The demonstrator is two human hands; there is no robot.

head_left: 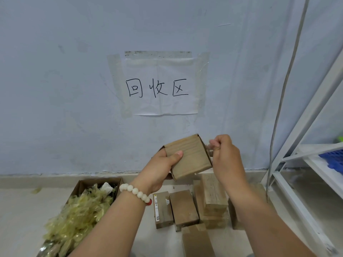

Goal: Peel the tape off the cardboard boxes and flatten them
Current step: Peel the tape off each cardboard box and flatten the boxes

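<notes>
My left hand grips the box, my right hand pinches tape at its edge; I should pull low and steady so it lifts whole.

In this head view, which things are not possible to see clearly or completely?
Head view: underside of the held box, covered by the left hand.
Head view: tape the right hand pinches, mostly behind its fingers; its length cannot be told.
Head view: label on a floor box, print too small to read.
Head view: blue crate, cut off by the right edge.
</notes>
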